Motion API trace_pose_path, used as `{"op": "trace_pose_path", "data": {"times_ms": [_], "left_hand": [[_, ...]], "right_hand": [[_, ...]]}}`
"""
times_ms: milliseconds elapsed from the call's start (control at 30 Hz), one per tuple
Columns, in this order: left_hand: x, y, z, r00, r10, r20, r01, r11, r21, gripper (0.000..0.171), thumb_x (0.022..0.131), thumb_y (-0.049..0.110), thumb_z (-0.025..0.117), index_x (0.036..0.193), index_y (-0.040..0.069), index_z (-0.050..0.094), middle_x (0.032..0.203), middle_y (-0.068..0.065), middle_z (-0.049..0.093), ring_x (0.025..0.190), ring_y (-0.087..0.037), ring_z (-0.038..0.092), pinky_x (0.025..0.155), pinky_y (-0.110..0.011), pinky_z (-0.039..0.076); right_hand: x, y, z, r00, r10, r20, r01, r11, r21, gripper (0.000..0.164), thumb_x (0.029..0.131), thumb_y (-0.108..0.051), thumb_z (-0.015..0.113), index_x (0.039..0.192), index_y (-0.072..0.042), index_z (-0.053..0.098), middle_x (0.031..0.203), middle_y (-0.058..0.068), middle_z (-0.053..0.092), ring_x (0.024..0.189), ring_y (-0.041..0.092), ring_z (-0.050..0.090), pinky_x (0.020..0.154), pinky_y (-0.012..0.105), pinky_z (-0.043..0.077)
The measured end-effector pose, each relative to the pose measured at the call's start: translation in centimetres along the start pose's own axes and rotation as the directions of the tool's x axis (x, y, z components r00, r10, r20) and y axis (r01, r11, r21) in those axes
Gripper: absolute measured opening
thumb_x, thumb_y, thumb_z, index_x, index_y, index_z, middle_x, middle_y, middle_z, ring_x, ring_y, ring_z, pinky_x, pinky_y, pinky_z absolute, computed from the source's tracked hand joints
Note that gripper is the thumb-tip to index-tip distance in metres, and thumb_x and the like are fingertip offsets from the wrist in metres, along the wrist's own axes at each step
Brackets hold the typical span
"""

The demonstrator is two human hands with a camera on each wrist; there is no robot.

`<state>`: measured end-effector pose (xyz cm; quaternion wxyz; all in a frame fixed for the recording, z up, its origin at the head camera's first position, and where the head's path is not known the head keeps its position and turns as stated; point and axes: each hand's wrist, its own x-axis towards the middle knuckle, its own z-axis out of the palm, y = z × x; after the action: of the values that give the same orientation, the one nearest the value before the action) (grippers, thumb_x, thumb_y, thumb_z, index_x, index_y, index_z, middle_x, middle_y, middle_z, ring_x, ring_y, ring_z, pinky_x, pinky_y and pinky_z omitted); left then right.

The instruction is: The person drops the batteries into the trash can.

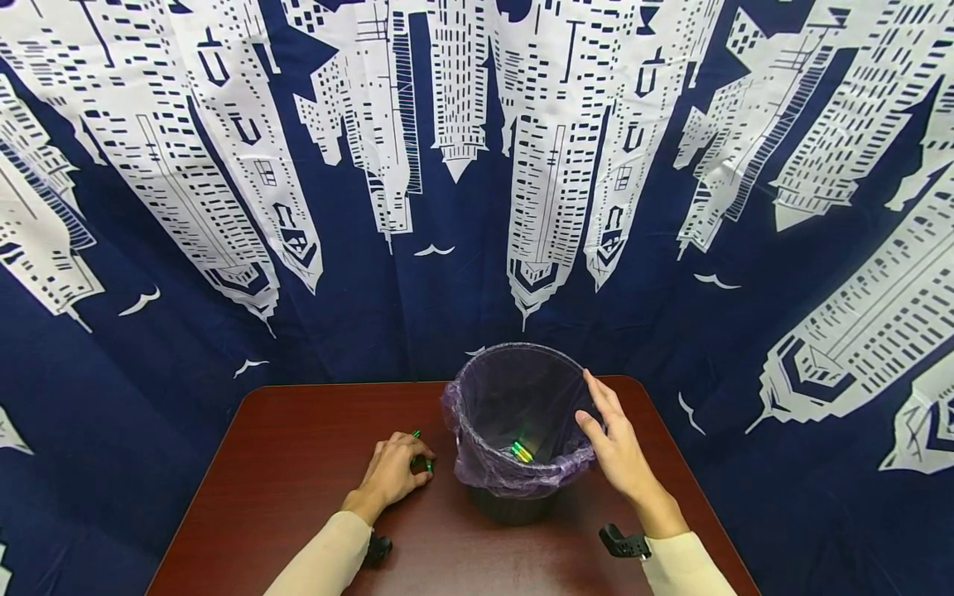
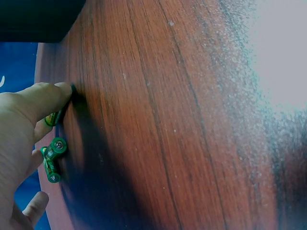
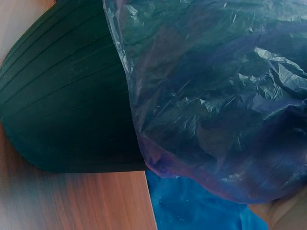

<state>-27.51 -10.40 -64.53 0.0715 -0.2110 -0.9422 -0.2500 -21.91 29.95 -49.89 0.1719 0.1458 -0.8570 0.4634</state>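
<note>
My left hand [image 1: 395,472] is low over the table, left of the bin. Its thumb and forefinger pinch a green battery [image 2: 53,119], mostly covered by the fingers in the left wrist view. Two more green batteries [image 2: 56,146] lie by the other fingers. A dark waste bin [image 1: 510,507] stands upright, lined with a translucent purple bag [image 1: 514,478] folded over its rim. Green and yellow batteries [image 1: 522,452] lie inside at the bottom. My right hand [image 1: 619,447] rests against the bin's right rim, fingers extended, thumb over the edge; the right wrist view shows only a sliver of it.
The reddish-brown wooden table [image 1: 298,447] has rounded far corners. Behind it hangs a navy curtain [image 1: 462,290] printed with white buildings and birds. A black band [image 1: 624,543] is on the right wrist, and a dark device [image 1: 378,550] on the left.
</note>
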Motion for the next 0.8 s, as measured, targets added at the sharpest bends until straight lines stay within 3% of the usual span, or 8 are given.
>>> {"op": "trace_pose_path", "data": {"times_ms": [433, 800], "left_hand": [[0.1, 0.1, -0.4, 0.999, 0.015, -0.031, -0.015, 1.000, -0.021, 0.030, 0.091, 0.023, 0.101, 0.118, 0.023, 0.088, 0.130, 0.000, 0.086, 0.140, -0.032, 0.071, 0.114, -0.059, 0.053], [-0.2, 0.7, -2.1, 0.994, 0.016, -0.104, -0.024, 0.997, -0.073, 0.033, 0.090, 0.019, 0.102, 0.120, 0.017, 0.089, 0.123, 0.001, 0.085, 0.124, -0.029, 0.073, 0.108, -0.059, 0.053]], "right_hand": [[0.0, -0.3, -0.1, 1.000, -0.006, -0.002, 0.006, 1.000, 0.008, 0.071, 0.116, -0.015, 0.061, 0.181, 0.000, 0.036, 0.183, 0.032, 0.038, 0.170, 0.058, 0.036, 0.131, 0.090, 0.026], [-0.1, -0.3, 0.0, 1.000, 0.004, 0.008, -0.004, 1.000, 0.010, 0.072, 0.117, -0.017, 0.061, 0.181, 0.000, 0.034, 0.184, 0.031, 0.035, 0.171, 0.059, 0.034, 0.132, 0.091, 0.024]]}}
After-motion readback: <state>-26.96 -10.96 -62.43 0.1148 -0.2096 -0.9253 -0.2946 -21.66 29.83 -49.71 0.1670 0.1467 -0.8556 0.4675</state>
